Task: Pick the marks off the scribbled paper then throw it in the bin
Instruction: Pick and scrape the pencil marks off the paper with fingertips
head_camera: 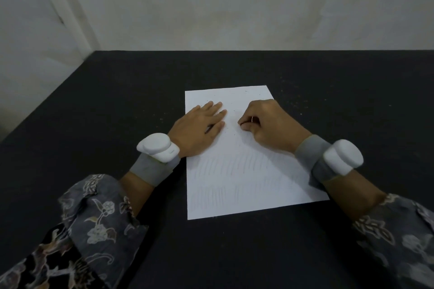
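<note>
While paper (244,171) lies flat on dark counter (117,101), we see left hand (197,129) spread flat, pressing its upper left part. Right hand (270,124) curled on sheet just beside, fingertips tucked under; we cannot tell if they pinch anything, maybe eraser hidden. Faint pencil marks (225,166) on lower half, hard to read. Tiny dark specks between hands. Sleeves cut off at frame bottom.

White paper (246,185) with faint grey scribbled lines is seen on a black table (117,101). Grey floral-patterned sleeves (98,218), grey wristbands (150,170) and white wrist devices (157,146) are shown.
</note>
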Demonstrator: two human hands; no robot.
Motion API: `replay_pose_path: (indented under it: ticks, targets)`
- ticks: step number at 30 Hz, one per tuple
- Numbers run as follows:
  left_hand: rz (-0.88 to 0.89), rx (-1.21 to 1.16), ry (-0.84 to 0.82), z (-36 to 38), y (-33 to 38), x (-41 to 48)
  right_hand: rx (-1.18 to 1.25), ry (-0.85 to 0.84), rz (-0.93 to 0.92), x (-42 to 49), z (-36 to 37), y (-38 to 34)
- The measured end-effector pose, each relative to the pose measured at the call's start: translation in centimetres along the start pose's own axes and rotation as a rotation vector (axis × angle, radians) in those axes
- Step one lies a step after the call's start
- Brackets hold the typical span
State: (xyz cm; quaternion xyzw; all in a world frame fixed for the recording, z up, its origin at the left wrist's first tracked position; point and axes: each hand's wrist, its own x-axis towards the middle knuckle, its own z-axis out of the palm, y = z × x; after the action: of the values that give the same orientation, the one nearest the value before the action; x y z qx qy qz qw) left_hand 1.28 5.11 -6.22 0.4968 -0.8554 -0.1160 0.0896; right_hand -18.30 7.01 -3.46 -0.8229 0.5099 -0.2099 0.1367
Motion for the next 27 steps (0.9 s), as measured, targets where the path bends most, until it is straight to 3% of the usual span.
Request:
replay_pose_path:
  ticks: [4, 8, 13, 18, 22, 27]
  targets:
    - [0.007, -0.008, -0.027, 0.1, -0.1, 0.0, 0.041, -0.171, -0.148, -1.7, 0.6, -1.8]
    - [0.006, 0.018, -0.021, -0.1, -0.1, 0.1, -0.009, -0.010, -0.050, -0.2, 0.2, -0.5]
    - [0.015, 0.010, -0.028, 0.1, 0.0, 0.1, 0.001, -0.170, -0.211, -1.9, 0.8, -2.3]
    - [0.005, 0.017, -0.021, 0.0, 0.0, 0.2, -0.040, -0.027, -0.060, -0.2, 0.2, -0.7]
    - [0.011, 0.017, -0.032, 0.2, 0.0, 0.2, -0.021, -0.153, -0.198, -2.1, 0.9, -2.3]
    - [0.004, 0.034, -0.028, 0.0, 0.1, 0.2, -0.040, 0.001, -0.024, -0.4, 0.1, -0.2]
